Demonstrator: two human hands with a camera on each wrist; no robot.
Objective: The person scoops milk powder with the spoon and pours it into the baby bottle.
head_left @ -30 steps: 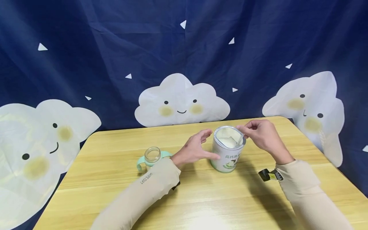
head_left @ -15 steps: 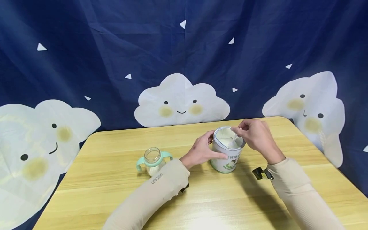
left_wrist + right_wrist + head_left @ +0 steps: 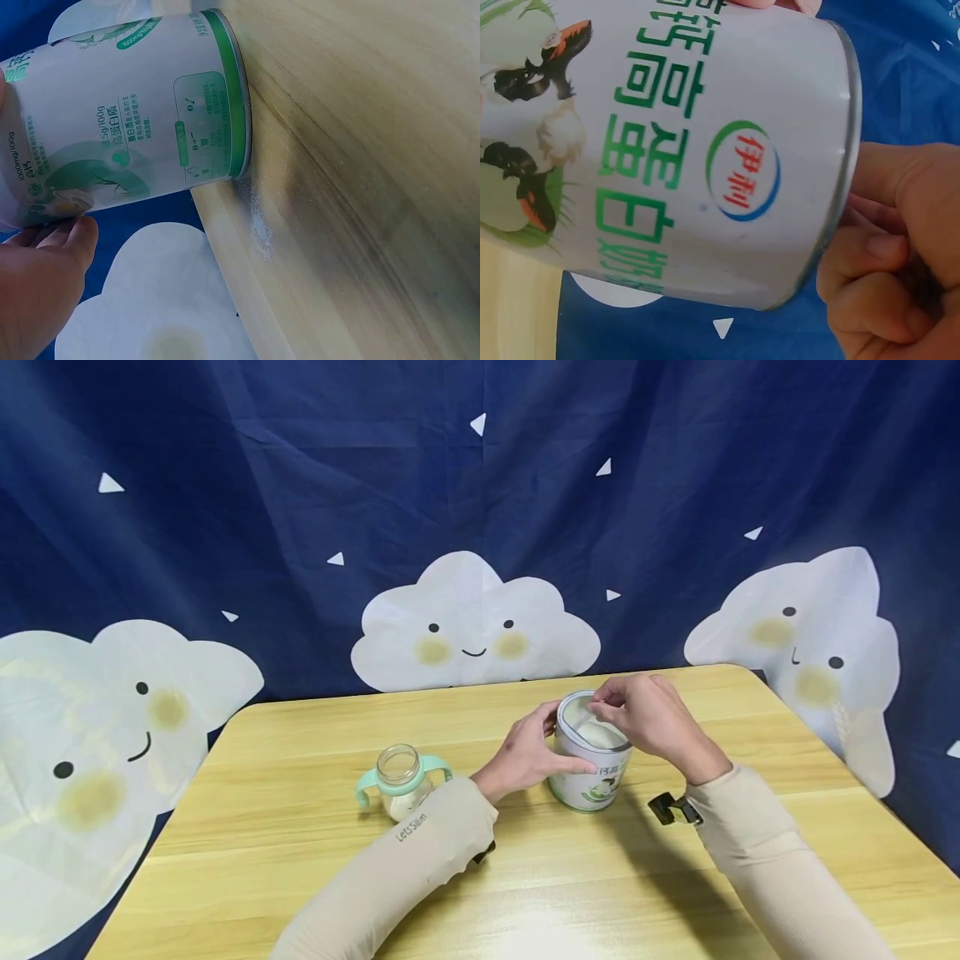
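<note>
An opened milk powder can (image 3: 588,781), white with green print and a cow picture, stands upright on the table. My left hand (image 3: 525,756) grips its left side, thumb across the front and fingers round the back. Over the rim, my right hand (image 3: 648,714) pinches the handle of a pale scoop (image 3: 582,718), whose lower part is inside the can and hard to make out. Whitish powder (image 3: 606,735) shows inside. In the right wrist view the can wall hides what the curled right fingers (image 3: 870,300) hold.
A baby bottle (image 3: 400,785) with mint-green handles stands uncapped on the wooden table (image 3: 247,827), left of the can beside my left sleeve. A little spilled powder (image 3: 260,229) lies near the can's base. A blue cloud-print curtain (image 3: 300,527) hangs behind the table.
My left hand has moved right and closed round the can. My right hand has shifted left over the opening, carrying the scoop from the right side of the can toward its left.
</note>
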